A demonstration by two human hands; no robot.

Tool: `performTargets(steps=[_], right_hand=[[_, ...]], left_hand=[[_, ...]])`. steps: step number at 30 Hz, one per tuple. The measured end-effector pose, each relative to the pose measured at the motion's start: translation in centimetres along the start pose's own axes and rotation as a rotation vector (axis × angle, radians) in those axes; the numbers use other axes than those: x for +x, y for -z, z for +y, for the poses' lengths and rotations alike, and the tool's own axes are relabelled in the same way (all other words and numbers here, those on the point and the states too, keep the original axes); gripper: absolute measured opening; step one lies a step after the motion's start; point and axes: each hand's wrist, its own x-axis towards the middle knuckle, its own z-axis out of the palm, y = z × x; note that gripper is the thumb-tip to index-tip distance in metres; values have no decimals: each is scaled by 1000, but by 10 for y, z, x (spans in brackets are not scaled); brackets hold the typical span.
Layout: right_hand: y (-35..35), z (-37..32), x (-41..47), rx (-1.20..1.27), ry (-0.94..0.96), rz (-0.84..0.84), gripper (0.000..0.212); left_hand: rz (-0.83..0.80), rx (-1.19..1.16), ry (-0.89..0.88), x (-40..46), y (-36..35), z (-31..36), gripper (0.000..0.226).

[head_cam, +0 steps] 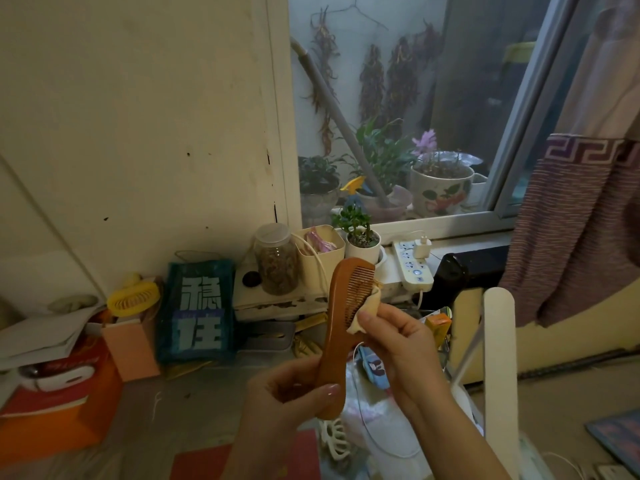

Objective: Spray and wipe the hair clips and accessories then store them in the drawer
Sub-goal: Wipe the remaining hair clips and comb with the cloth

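I hold a brown wooden comb (341, 320) upright in front of me, teeth facing right. My left hand (294, 393) grips its handle at the bottom. My right hand (394, 341) pinches a small cream cloth (367, 310) against the comb's teeth near the middle. Below the hands, a white claw hair clip (334, 441) lies on the cluttered surface, partly hidden by my left wrist. No drawer or spray bottle is in view.
A teal bag (197, 310), a yellow hand fan (133, 299), orange boxes (59, 403), a glass jar (275, 259) and a cream container (320, 251) crowd the back. A power strip (414, 266) lies on the windowsill beside potted plants (362, 233). A white chair frame (498, 368) stands at right.
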Motion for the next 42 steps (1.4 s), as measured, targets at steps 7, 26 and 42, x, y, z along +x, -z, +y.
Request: performTargets(steps=[7,26,42], right_hand=[[7,-6,2,-231,15,-236,26],[25,-1,-1,-442,206,-15,21],[14,47,-21,-998,727,151,31]], left_hand=[[-91,268,-214,23,14,41,39],[60,440,-313,30,26,28,11],[243,24,-108,27,14,9,11]])
